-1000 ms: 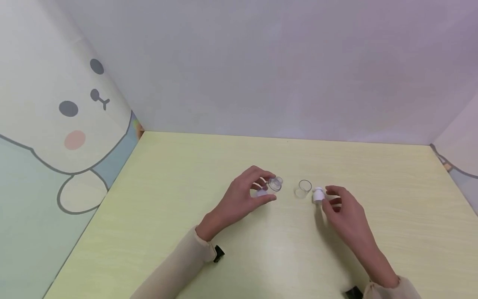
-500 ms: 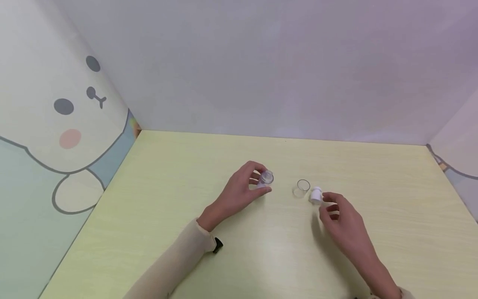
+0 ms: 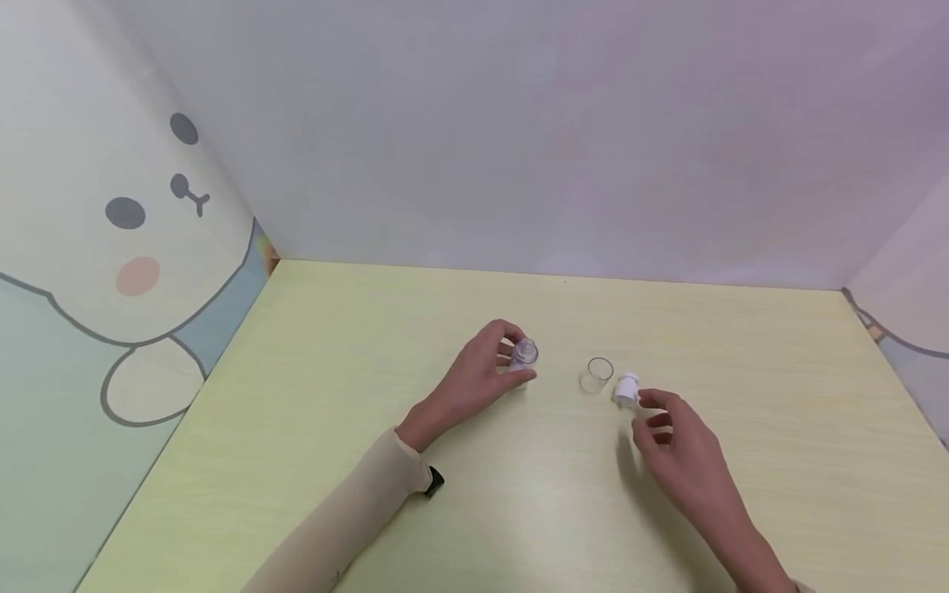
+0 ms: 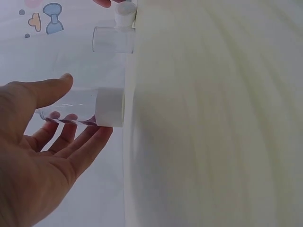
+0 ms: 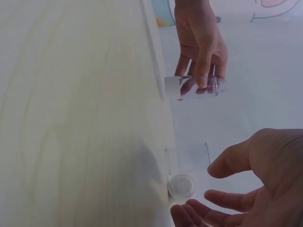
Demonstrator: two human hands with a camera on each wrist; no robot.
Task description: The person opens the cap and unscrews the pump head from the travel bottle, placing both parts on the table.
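Note:
My left hand (image 3: 478, 383) curls round a clear bottle (image 4: 75, 105) with a white lower end and a threaded neck (image 5: 220, 85). The bottle stands upright, its white end down at the tabletop. In the right wrist view the thumb overlaps the clear wall, and the fingers pass behind it. My right hand (image 3: 685, 449) holds nothing; its fingers are loosely bent with thumb and index apart. Just beyond those fingertips sits a small white stepped cylinder (image 3: 627, 389), its round end facing the right wrist camera. Beside it stands a clear, open-topped cylinder (image 4: 112, 40).
Around the hands spreads a pale wood-grain table (image 3: 356, 346). A plain light wall (image 3: 549, 148) rises along its back edge, and a side wall with a cartoon animal (image 3: 148, 247) stands at the left.
The left hand has shifted slightly left and brought the clear bottle from tilted to upright. The right hand has drawn a little back and toward me, away from the white cylinder.

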